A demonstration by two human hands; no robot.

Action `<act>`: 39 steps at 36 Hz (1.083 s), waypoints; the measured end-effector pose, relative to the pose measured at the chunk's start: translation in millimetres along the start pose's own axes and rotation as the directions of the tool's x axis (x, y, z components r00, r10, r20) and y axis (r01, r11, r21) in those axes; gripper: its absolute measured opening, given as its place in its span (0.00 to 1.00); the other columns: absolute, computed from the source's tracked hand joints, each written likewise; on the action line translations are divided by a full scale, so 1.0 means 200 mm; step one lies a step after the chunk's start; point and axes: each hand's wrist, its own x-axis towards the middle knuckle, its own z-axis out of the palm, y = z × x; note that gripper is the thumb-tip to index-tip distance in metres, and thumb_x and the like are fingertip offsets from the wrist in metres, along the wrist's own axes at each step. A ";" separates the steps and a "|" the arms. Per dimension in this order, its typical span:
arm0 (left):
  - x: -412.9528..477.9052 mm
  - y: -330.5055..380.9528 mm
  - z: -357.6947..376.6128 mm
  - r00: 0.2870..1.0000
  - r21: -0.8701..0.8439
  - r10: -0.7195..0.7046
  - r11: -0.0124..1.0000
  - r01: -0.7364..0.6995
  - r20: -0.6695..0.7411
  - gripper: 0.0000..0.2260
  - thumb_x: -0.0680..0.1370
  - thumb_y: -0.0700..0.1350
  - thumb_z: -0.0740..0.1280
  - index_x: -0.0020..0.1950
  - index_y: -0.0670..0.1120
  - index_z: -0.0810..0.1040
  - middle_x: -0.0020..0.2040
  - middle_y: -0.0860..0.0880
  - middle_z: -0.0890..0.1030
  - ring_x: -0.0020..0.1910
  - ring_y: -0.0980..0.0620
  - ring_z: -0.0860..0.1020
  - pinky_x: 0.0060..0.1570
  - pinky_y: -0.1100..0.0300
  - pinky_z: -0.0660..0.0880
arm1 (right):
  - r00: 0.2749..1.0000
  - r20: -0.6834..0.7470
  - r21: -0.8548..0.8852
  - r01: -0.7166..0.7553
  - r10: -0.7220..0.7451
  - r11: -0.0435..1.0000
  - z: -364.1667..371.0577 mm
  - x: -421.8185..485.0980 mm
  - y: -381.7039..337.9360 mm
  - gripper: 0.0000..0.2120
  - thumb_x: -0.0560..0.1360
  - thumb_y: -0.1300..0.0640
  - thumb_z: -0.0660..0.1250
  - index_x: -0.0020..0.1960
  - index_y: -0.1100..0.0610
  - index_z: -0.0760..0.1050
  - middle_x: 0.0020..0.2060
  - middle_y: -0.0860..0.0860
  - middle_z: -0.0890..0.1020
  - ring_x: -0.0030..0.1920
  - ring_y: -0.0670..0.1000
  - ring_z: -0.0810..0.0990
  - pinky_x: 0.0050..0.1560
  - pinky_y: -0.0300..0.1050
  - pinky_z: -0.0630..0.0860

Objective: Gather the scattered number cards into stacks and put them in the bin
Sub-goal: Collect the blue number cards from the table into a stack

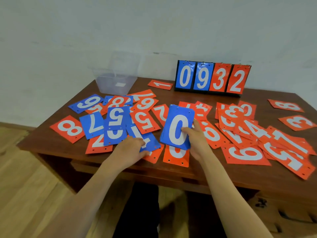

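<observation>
A plain room in a home, set up for a card game

A dark wooden bench (214,179) stands on a light wood floor (25,177) by a bare white wall (85,28). A flip scoreboard (211,78) reads 0932, and a clear plastic bin (115,81) sits at the back.

Red and blue number cards with white digits lie scattered and overlapping across the worktop (197,172). A blue stack topped by a 0 (177,129) stands tilted up near the front edge, held in the right hand (197,141). Just left of it, the left hand (132,146) rests on a blue 1 card (145,141). A clear plastic bin (115,81) sits at the far left corner, upright and open.
</observation>
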 end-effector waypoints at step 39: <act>0.50 0.25 -0.18 0.910 -0.756 -0.166 0.624 -0.201 -0.379 0.17 0.79 0.40 0.62 0.67 0.48 0.66 0.63 0.47 0.74 0.54 0.54 0.76 0.38 0.65 0.76 | 0.997 0.060 -0.102 0.045 -0.039 0.994 0.01 0.14 -0.10 0.06 0.80 0.50 0.60 0.55 0.45 0.72 0.51 0.49 0.81 0.43 0.49 0.85 0.35 0.41 0.81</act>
